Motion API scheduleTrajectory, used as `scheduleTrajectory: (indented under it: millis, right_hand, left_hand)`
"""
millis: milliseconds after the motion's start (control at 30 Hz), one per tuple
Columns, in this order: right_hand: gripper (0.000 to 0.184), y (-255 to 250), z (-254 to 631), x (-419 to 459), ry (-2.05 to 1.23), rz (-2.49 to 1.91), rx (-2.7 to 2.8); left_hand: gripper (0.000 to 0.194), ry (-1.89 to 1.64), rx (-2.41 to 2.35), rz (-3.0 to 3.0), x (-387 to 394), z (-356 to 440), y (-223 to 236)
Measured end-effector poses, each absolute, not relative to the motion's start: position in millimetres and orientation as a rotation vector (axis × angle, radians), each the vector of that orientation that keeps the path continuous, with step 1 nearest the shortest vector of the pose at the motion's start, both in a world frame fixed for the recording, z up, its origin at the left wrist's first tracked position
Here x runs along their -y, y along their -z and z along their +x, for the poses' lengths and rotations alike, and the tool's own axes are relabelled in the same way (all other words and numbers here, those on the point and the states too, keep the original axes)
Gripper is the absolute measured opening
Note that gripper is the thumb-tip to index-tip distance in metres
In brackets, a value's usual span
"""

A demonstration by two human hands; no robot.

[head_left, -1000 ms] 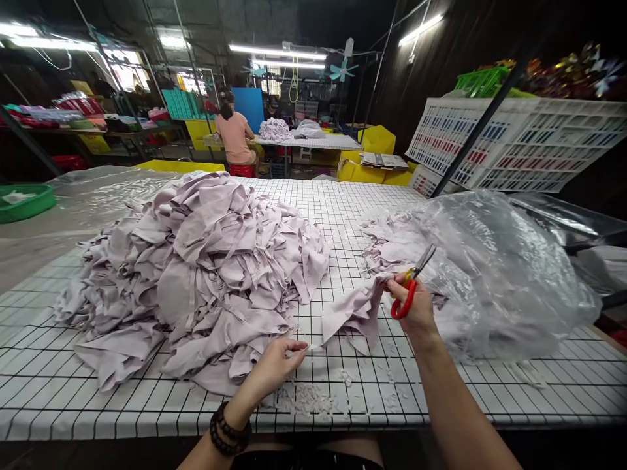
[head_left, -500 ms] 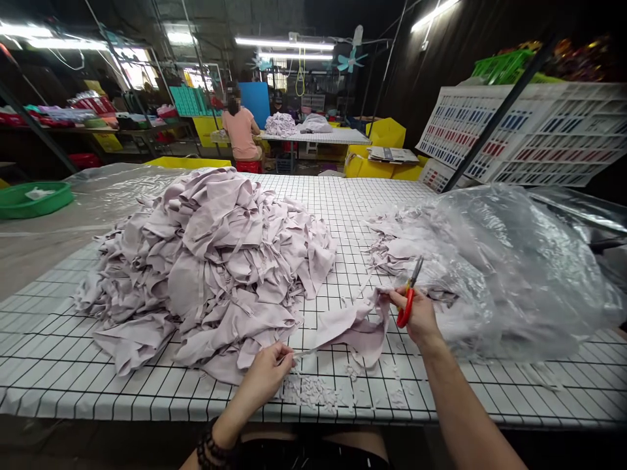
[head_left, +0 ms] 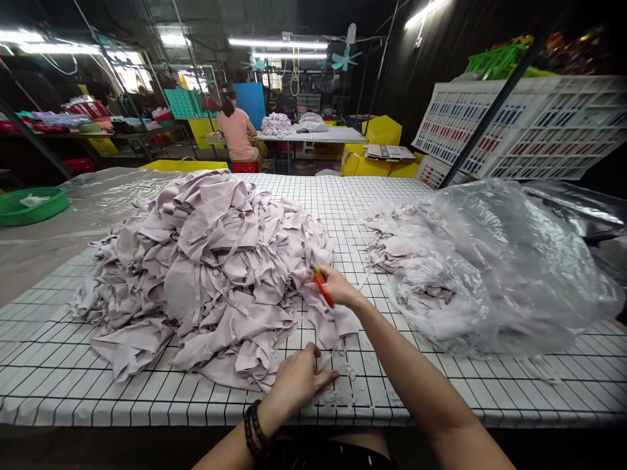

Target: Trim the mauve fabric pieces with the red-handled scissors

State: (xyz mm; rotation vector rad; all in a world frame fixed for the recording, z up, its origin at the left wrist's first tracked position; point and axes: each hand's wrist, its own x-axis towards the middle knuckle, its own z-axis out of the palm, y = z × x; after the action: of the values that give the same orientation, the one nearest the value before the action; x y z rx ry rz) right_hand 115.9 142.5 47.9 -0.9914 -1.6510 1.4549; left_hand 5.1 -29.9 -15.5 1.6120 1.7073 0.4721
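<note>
My right hand is closed around a pair of red-handled scissors. Its fingertips are at the right side of a large heap of pale lilac cloth pieces; whether they also pinch cloth is blurred. Below it, one lilac cloth piece hangs down onto the grid-patterned tabletop. My left hand lies low at the table's front, thumb and forefinger apart, beside small pale scraps. A bit of pale cloth shows near its fingers, not visibly gripped.
A clear plastic bag with more lilac cloth covers the table's right side. At the far left sits a green basin. White crates stand at back right. A person sits at another table beyond.
My right hand has moved left with the scissors and the cloth piece, from near the bag to the heap. My left hand has shifted right, and its thumb and forefinger have parted.
</note>
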Motion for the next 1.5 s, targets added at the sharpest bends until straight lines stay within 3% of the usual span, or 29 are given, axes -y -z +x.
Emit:
scheduleTrajectory:
  millis: [400,533,767,900,1067,1300,1500]
  right_hand:
    - [0.011,-5,182,-73,-0.976,-1.607,1.881]
    - [0.017,15,184,-64,-0.814,-1.677,1.82]
    - [0.01,8,190,-89,-0.718,-1.661,1.677]
    - [0.016,-17,199,-79,-0.906,-1.524,1.65]
    - [0.028,-34,199,-43,-1.686,-0.953,1.477]
    - [0.023,-14,190,-43,-1.444,-1.082,1.344]
    - [0.023,-19,200,-39,-1.522,-1.158,1.509]
  left_hand:
    - [0.027,-0.705,-1.717,1.618,6,25,20]
    - [0.028,-0.722,-1.415,1.44,2,18,17]
    - [0.037,-0.842,-1.051,0.968,16,16,-20]
    - [0.039,-0.923,-0.927,0.92,18,22,-42]
    - [0.036,-1.0,-0.934,0.884,10,24,-44]
    - [0.034,-1.136,-1.118,1.067,11,24,-47]
    - [0.032,-1.156,-0.899,0.998,6,30,-37]
